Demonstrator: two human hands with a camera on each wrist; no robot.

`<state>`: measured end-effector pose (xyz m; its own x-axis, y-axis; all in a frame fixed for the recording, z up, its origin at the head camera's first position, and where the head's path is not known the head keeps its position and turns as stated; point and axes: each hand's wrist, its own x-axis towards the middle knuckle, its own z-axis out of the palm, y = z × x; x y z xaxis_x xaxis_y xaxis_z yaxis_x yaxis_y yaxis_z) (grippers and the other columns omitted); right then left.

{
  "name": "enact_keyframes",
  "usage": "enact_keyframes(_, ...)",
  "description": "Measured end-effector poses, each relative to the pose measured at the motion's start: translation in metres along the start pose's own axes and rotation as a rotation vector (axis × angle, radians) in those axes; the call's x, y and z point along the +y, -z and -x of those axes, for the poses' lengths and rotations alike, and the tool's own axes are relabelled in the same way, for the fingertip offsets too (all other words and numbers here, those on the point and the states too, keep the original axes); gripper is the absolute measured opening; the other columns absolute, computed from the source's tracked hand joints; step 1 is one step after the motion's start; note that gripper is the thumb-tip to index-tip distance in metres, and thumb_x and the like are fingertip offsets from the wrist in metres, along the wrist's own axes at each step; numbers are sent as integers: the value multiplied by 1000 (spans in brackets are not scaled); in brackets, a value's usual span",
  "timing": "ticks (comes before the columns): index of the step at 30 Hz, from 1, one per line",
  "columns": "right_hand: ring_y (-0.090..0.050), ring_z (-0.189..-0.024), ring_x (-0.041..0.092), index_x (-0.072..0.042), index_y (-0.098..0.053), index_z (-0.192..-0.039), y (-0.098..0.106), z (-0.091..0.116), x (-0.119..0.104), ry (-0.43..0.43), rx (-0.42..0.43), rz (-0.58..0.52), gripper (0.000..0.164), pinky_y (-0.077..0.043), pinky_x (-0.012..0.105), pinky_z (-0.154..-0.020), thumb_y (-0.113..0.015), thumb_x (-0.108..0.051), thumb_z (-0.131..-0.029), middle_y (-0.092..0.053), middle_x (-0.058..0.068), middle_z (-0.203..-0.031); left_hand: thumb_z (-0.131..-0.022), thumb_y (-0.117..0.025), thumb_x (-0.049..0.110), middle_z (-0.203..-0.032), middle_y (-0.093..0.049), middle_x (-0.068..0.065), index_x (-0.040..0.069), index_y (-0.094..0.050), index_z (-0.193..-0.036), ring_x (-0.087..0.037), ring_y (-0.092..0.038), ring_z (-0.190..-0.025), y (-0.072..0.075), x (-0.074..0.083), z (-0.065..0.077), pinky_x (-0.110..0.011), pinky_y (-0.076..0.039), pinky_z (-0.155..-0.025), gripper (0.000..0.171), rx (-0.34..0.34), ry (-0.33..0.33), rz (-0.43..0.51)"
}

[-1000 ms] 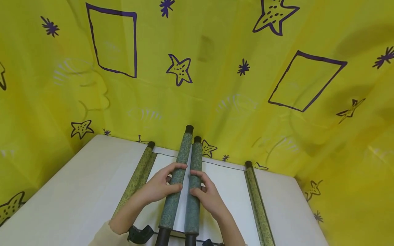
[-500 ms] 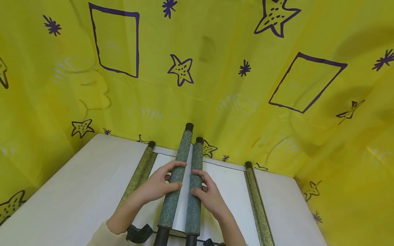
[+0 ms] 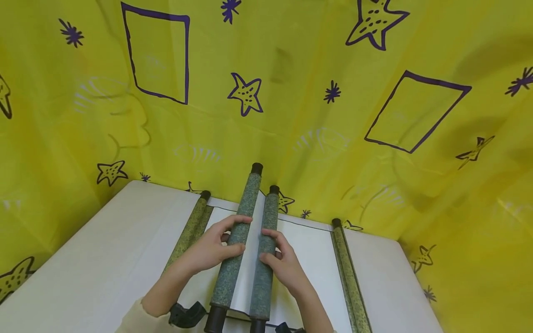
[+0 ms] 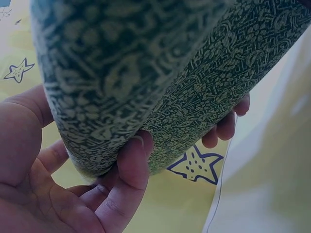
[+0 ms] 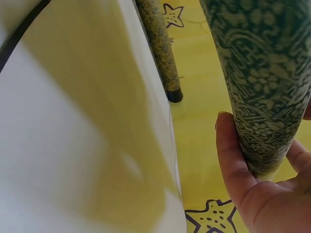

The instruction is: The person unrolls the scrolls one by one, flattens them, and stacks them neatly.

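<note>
Hands are holding a scroll's paired rolls in the head view: the left hand (image 3: 210, 249) is curling round the left green roll (image 3: 227, 280), the right hand (image 3: 285, 266) round the right green roll (image 3: 262, 286). White paper (image 3: 250, 266) is showing between them; the paired grips are probably keeping it from slackening. Left and right, the left olive roll (image 3: 189, 231) and right olive roll (image 3: 353, 282) are flanking another white sheet (image 3: 310, 254), perhaps weighting its sides. In the left wrist view, fingers are closing narrowly round floral-patterned cloth. In the right wrist view, fingers are gripping similar cloth; no legible writing or brand is showing, only stars decorating the yellow curtain (image 3: 287, 115).
</note>
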<state>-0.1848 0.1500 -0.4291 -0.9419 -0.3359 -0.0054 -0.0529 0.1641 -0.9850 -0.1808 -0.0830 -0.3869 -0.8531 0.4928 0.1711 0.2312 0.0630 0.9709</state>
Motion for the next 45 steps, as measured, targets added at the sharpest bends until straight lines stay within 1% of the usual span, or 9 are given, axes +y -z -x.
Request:
enact_keyframes(5,-59,-111,31,-18,-42,-147,0,1,0,-7,9,3,56,-52,40,-88,-58,-6,-94,-37,20,-149,-96,-63,9,-142,-43,-25,12,-44,-147,-30,-62,-97,0,2,1,-40,-56,-72,55,0,-4,-6)
enact_keyframes(12,-60,-110,31,-18,-40,-148,1,0,1,-23,9,-3,59,-54,43,-88,-62,-9,-95,-38,22,-146,-95,-64,10,-147,-41,-20,13,-46,-146,-30,-61,-92,2,1,3,-40,-56,-70,54,18,-17,-41)
enact_keyframes(16,-60,-109,31,-19,-40,-148,1,2,0,-20,22,11,57,-53,43,-88,-60,-8,-95,-38,22,-146,-95,-65,11,-150,-39,-18,13,-46,-147,-30,-61,-94,3,2,3,-39,-56,-71,55,16,-19,-39)
enact_keyframes(21,-61,-106,30,-21,-41,-147,0,2,-1,-26,32,17,57,-53,42,-88,-63,-10,-95,-38,22,-146,-96,-65,12,-154,-35,-16,13,-45,-147,-30,-60,-93,5,4,4,-39,-55,-71,55,22,-23,-42)
enact_keyframes(26,-60,-105,29,-22,-41,-147,0,2,0,-32,40,19,57,-52,40,-88,-60,-8,-95,-38,21,-146,-96,-64,11,-150,-37,-19,11,-44,-148,-31,-61,-97,6,6,5,-40,-56,-72,56,12,-25,-21)
enact_keyframes(32,-62,-105,29,-21,-41,-147,2,1,1,-20,42,7,57,-54,40,-85,-61,-9,-95,-38,21,-147,-96,-65,13,-152,-38,-14,15,-45,-148,-30,-61,-98,6,8,4,-40,-56,-73,56,32,-29,-41)
enact_keyframes(39,-61,-105,29,-23,-40,-147,4,-1,2,-26,45,18,57,-53,41,-87,-62,-12,-96,-36,20,-150,-96,-63,10,-138,-46,-23,13,-42,-149,-31,-63,-101,8,9,5,-41,-58,-73,57,22,-16,26)
enact_keyframes(41,-61,-106,29,-23,-40,-147,5,-1,2,-23,46,20,57,-53,42,-88,-62,-12,-96,-35,20,-150,-96,-63,10,-137,-46,-23,13,-42,-148,-31,-63,-102,9,10,5,-41,-58,-73,56,24,-17,30)
enact_keyframes(45,-60,-108,30,-22,-41,-147,5,-1,2,-18,47,27,57,-52,42,-90,-62,-11,-96,-36,19,-150,-96,-64,11,-145,-41,-20,14,-43,-148,-31,-63,-102,9,11,5,-41,-58,-73,56,29,-23,16)
